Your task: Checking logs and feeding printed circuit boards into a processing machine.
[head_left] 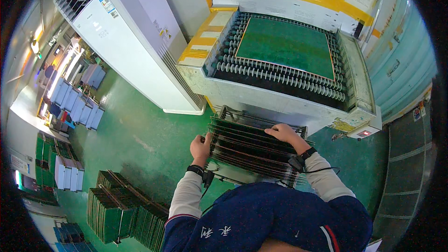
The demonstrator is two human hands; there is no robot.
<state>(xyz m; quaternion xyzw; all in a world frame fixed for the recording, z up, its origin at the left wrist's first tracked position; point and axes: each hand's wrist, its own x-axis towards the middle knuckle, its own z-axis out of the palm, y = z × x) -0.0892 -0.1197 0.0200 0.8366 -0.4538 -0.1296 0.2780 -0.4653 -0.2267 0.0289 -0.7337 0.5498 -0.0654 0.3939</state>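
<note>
A metal rack (223,112) stands in front of me, holding several thin dark panels (254,151) on edge, close together. My left hand (200,148) is closed at the left side of the rack, its fingers curled at a panel's edge. Over the far right part of the rack, my right hand (283,134) pinches the top edge of a panel. Parts of both grips are hidden. Beyond the rack, a flat green panel (287,45) with a copper-coloured border lies on the roller conveyor (275,75).
A tall white air conditioner (135,42) stands left of the conveyor. Racks of green panels (105,212) sit on the green floor (144,130) at the lower left. A pale curtain (403,60) hangs at the right. My wrists wear black bands with cables.
</note>
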